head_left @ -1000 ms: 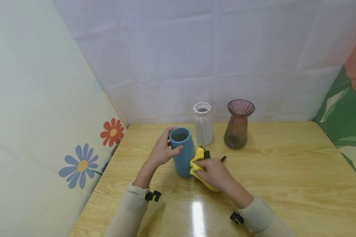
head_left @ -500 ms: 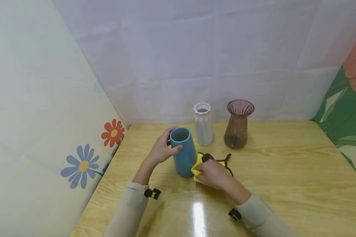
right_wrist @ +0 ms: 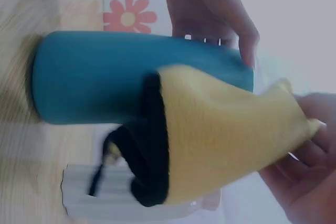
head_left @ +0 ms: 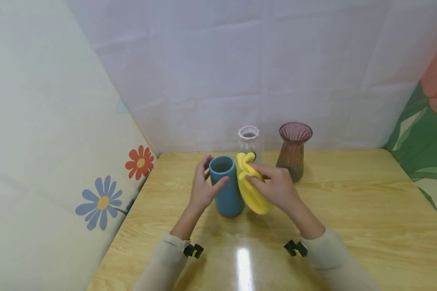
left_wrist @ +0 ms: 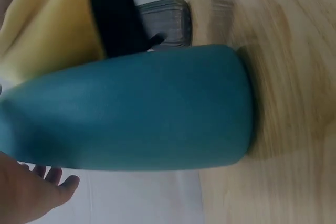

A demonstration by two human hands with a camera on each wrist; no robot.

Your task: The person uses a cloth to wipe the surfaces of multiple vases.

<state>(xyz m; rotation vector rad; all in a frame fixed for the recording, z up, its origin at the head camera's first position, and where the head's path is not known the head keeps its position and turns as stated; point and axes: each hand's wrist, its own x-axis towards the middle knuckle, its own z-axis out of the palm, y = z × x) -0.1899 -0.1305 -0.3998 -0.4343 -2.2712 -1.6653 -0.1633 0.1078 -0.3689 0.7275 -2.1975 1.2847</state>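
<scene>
Head view: I see the blue vase [head_left: 228,198] upright on the wooden table [head_left: 353,210], left hand [head_left: 203,188] gripping near its rim; just right, the right hand [head_left: 276,186] pinches the black-edged yellow cloth [head_left: 254,196], contact with the vase unclear.

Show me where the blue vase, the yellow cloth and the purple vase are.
Blue vase [head_left: 228,194]: head view, middle of its outer wall.
Yellow cloth [right_wrist: 220,129]: right wrist view, middle of its yellow fabric.
Purple vase [head_left: 294,152]: head view, body just below the neck.
</scene>
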